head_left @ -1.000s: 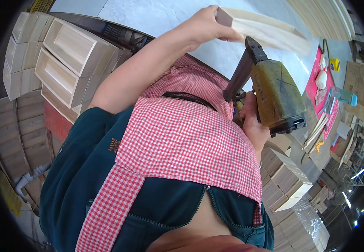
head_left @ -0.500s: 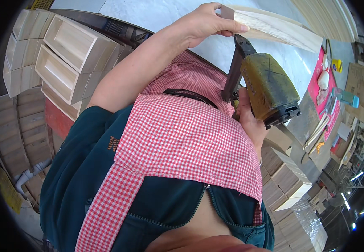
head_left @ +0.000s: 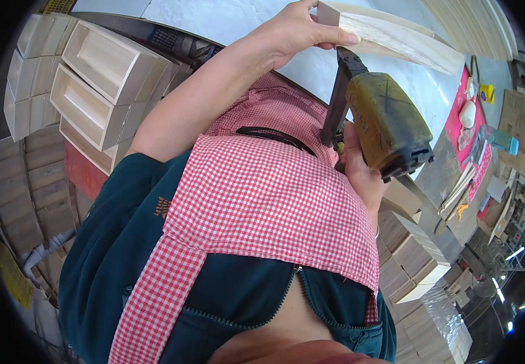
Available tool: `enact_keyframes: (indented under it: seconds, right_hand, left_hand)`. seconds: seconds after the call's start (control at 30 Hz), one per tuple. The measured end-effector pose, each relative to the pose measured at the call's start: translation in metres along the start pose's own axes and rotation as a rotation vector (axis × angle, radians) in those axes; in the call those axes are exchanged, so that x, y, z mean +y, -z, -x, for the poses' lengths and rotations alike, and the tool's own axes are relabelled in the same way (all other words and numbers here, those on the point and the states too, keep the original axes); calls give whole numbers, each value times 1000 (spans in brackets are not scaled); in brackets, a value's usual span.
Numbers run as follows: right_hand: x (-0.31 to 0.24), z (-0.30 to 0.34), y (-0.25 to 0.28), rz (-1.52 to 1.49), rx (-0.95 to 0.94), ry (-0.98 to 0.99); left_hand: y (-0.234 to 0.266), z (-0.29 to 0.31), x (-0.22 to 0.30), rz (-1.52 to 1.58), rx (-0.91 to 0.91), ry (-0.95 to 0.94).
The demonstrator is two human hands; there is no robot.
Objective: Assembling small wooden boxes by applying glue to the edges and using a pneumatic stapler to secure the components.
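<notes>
My left hand [head_left: 296,30] grips the corner of a pale wooden box frame [head_left: 396,41], thumb along the near board and fingers behind the end piece. The frame's boards stand on edge on the worktop. A worn yellow and black nail gun [head_left: 390,121] is held in my right hand [head_left: 361,170], whose fingers are partly hidden behind the tool's body. The gun's nose sits at the frame's corner, just below my left thumb; whether it touches the wood I cannot tell. Its dark magazine slants down toward my red checked apron [head_left: 274,194].
Pale wooden boxes [head_left: 101,64] are stacked at my left, more boxes [head_left: 411,258] at lower right. Long thin boards [head_left: 471,24] lie at the far right of the white worktop [head_left: 390,79]. A red cloth [head_left: 459,130] with small items lies beyond its right edge.
</notes>
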State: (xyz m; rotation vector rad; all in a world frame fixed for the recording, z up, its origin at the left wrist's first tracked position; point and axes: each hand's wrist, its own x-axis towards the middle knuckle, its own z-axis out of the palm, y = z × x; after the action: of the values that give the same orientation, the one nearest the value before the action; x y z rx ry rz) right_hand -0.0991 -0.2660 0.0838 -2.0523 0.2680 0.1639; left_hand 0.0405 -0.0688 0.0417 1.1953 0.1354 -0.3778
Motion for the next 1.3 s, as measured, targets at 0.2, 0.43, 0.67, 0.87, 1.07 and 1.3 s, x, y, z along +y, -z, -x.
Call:
enact_keyframes:
  seconds: [0.2,0.43,0.67,0.87,1.07,1.3]
  right_hand:
    - [7,-6,4,-100,134,174]
    - [18,-39,101,162,513,7]
    - [178,-89,231,882,555,84]
    - [243,-117,266,1106,556,-279]
    - [240,-117,301,1063,528,-342]
    - [182,-184,319,774,652,-69]
  left_hand:
    - [10,-5,2,-85,-39,39]
    - [38,-6,20,-191,-34,60]
    - [55,-17,44,-428,-42,278]
    - [77,-42,59,-358,-52,458]
    - [76,-57,54,-427,63,474]
    - [86,-36,50,-637,429,-1]
